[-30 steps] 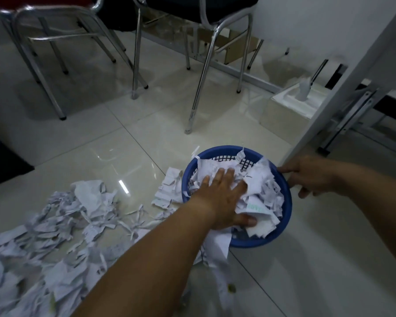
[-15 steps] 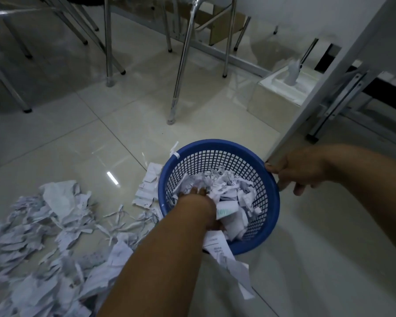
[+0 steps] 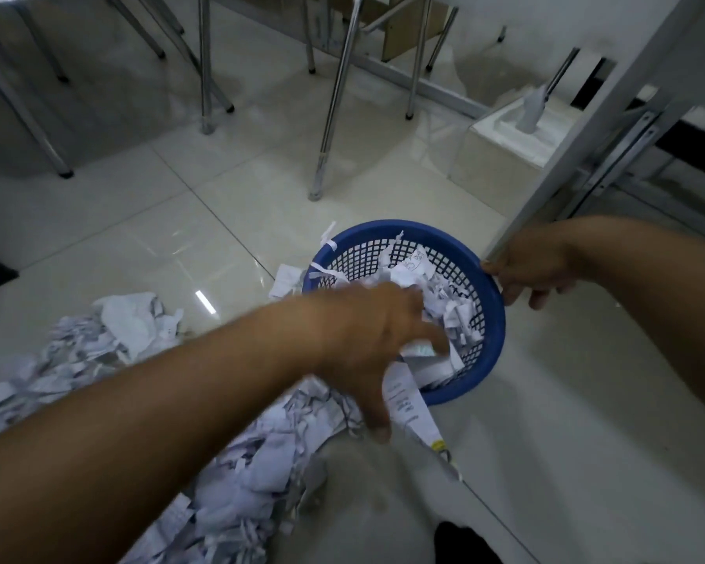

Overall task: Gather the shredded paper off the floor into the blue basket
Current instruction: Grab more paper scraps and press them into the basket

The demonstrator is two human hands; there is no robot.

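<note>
Blue basket look: the blue basket (image 3: 495, 335) is showing as a round plastic tub with a solid rim and open mesh walls, dark gaps between the bars.
Basket place: it is sitting on the pale tiled floor (image 3: 180, 221), just beside the white table leg (image 3: 587, 132) and nearer the viewer than the chrome chair legs (image 3: 334, 107).
Basket facing: its mouth is opening upward and a little toward the viewer, so the inside of the far wall is showing; being round, it is offering no long axis. Whether its base is lying flat cannot be told.
Paper inside: torn white scraps (image 3: 456, 315) are lying heaped against the near and right walls.
Long strip: one printed strip (image 3: 408, 405) is hanging over the near rim, its length running down and to the right onto the floor.
Shredded paper on floor: the shredded paper (image 3: 131, 331) is lying in a loose white drift, stretching from the basket's left side toward the lower left.
Left hand: the left hand (image 3: 367, 339) is hovering over the basket's near-left edge, motion-blurred, fingers spread wide, thumb pointing down beside the strip, gripping nothing visible.
Right hand: the right hand (image 3: 534, 270) is gripping the basket's far right rim, fingers curling round it.
Behind: a white box (image 3: 501, 156) is standing on the floor, well apart.
</note>
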